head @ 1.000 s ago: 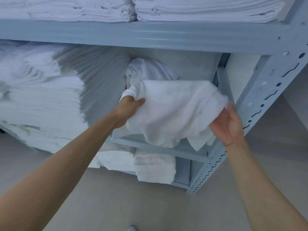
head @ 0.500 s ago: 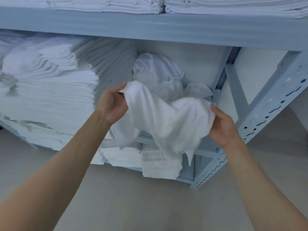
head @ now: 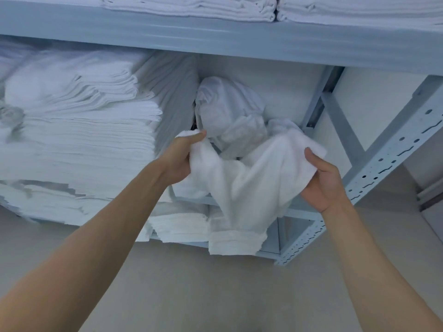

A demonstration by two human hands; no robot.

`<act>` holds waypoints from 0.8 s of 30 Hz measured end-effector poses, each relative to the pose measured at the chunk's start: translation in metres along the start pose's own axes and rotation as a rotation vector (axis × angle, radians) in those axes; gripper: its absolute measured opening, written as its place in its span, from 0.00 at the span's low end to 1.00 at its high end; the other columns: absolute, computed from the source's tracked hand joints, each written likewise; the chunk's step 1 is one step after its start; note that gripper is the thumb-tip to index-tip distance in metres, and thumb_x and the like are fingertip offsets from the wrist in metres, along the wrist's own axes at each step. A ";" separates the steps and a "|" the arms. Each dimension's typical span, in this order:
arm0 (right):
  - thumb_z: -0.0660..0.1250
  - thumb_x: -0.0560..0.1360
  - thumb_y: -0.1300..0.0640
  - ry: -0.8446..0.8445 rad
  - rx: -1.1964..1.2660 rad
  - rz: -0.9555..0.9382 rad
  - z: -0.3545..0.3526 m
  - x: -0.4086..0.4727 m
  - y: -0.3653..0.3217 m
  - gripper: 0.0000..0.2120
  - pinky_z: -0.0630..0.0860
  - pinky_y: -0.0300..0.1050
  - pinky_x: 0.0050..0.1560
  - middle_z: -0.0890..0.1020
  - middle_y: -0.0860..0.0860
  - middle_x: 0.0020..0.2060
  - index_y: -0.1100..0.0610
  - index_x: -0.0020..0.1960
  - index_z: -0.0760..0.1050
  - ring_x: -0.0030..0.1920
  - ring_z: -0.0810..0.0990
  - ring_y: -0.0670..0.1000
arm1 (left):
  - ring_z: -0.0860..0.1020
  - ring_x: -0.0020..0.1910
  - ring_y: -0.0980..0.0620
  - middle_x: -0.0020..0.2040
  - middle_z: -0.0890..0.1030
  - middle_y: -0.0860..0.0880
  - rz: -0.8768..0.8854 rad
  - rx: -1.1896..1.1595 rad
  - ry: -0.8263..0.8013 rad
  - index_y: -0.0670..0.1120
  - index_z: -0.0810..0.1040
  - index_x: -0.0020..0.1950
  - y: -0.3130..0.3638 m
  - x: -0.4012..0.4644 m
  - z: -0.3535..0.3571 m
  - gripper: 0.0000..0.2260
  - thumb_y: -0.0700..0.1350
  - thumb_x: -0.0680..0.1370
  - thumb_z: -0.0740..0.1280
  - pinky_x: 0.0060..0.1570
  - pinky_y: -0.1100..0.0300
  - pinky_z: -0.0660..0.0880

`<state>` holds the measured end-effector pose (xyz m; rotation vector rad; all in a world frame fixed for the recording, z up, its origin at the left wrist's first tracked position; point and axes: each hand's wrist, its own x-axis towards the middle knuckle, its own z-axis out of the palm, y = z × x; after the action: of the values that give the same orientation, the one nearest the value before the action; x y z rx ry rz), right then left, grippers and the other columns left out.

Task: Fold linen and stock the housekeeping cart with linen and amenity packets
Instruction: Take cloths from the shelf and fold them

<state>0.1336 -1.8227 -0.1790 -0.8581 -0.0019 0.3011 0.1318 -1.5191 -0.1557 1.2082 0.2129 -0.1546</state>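
Observation:
A white towel (head: pixel 249 185) hangs slack between my two hands in front of the middle shelf of a grey metal rack (head: pixel 388 152). My left hand (head: pixel 179 159) grips its left end, thumb on top. My right hand (head: pixel 323 180) grips its right end, thumb pressed on the cloth. The towel sags in the middle and its lower edge drops past the shelf edge. Behind it on the shelf lies a loose, crumpled heap of white linen (head: pixel 230 113).
A tall stack of folded white linen (head: pixel 79 140) fills the shelf's left side. More folded towels (head: pixel 211 228) sit on the shelf below, and folded sheets (head: pixel 191 8) on the top shelf. The rack's slotted upright stands at the right. Beige floor lies below.
The towel has come off the shelf toward me and now sags between my hands. My left hand shifted its hold to the towel's left end; my right hand closed on the right end.

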 end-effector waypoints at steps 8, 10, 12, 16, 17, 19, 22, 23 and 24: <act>0.63 0.79 0.64 0.090 -0.180 -0.087 0.043 -0.010 -0.007 0.14 0.81 0.51 0.57 0.82 0.57 0.61 0.62 0.64 0.76 0.64 0.79 0.57 | 0.83 0.56 0.47 0.58 0.83 0.40 -0.042 -0.073 -0.162 0.35 0.78 0.61 -0.011 -0.023 -0.017 0.10 0.35 0.81 0.63 0.54 0.57 0.80; 0.62 0.81 0.63 0.149 -0.170 -0.112 0.049 -0.015 -0.007 0.14 0.79 0.52 0.60 0.81 0.58 0.61 0.62 0.65 0.76 0.63 0.80 0.56 | 0.84 0.51 0.50 0.53 0.85 0.44 -0.008 0.079 -0.089 0.38 0.78 0.60 -0.015 -0.026 -0.019 0.09 0.37 0.82 0.63 0.46 0.58 0.82; 0.61 0.82 0.62 0.180 -0.118 -0.144 0.050 -0.025 -0.015 0.13 0.80 0.52 0.59 0.82 0.58 0.60 0.61 0.61 0.81 0.61 0.81 0.55 | 0.84 0.51 0.50 0.53 0.85 0.48 0.052 0.170 -0.012 0.44 0.78 0.62 -0.011 -0.026 -0.029 0.09 0.43 0.83 0.63 0.44 0.56 0.82; 0.61 0.83 0.61 0.215 0.189 -0.318 0.037 -0.048 -0.041 0.13 0.77 0.58 0.62 0.83 0.58 0.58 0.63 0.53 0.84 0.62 0.81 0.57 | 0.84 0.54 0.48 0.55 0.85 0.47 0.126 0.003 0.174 0.44 0.79 0.63 0.002 -0.024 -0.054 0.13 0.47 0.81 0.67 0.49 0.53 0.81; 0.61 0.82 0.61 0.262 0.211 -0.345 0.033 -0.052 -0.046 0.12 0.75 0.61 0.64 0.83 0.58 0.60 0.63 0.57 0.82 0.63 0.80 0.58 | 0.84 0.53 0.48 0.56 0.85 0.46 0.107 -0.068 0.168 0.42 0.79 0.63 0.005 -0.025 -0.058 0.14 0.47 0.81 0.67 0.47 0.54 0.82; 0.61 0.83 0.59 0.366 0.163 -0.369 0.026 -0.057 -0.051 0.12 0.76 0.59 0.63 0.82 0.57 0.60 0.62 0.63 0.76 0.61 0.81 0.58 | 0.84 0.53 0.47 0.56 0.85 0.44 0.000 -0.204 0.077 0.40 0.81 0.62 0.008 -0.030 -0.058 0.16 0.50 0.80 0.67 0.43 0.56 0.82; 0.60 0.83 0.58 0.478 0.024 -0.347 0.015 -0.060 -0.051 0.12 0.80 0.54 0.58 0.83 0.57 0.60 0.60 0.64 0.74 0.59 0.83 0.55 | 0.84 0.53 0.45 0.54 0.85 0.42 -0.099 -0.339 -0.055 0.40 0.87 0.49 0.010 -0.038 -0.050 0.21 0.56 0.80 0.64 0.45 0.53 0.82; 0.60 0.83 0.59 0.503 -0.001 -0.319 0.010 -0.061 -0.050 0.14 0.81 0.52 0.57 0.82 0.57 0.61 0.61 0.67 0.73 0.59 0.83 0.55 | 0.83 0.56 0.44 0.56 0.84 0.41 -0.103 -0.403 -0.088 0.39 0.87 0.49 0.008 -0.041 -0.047 0.21 0.56 0.80 0.65 0.51 0.51 0.81; 0.60 0.83 0.59 0.524 -0.012 -0.276 0.005 -0.061 -0.048 0.16 0.81 0.51 0.55 0.81 0.57 0.62 0.62 0.69 0.71 0.59 0.83 0.55 | 0.82 0.59 0.43 0.57 0.84 0.40 -0.102 -0.454 -0.120 0.39 0.86 0.51 0.006 -0.044 -0.043 0.19 0.54 0.79 0.66 0.57 0.49 0.79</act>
<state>0.0872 -1.8644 -0.1333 -0.9160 0.3632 -0.1879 0.0870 -1.4766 -0.1538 0.7348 0.1915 -0.2521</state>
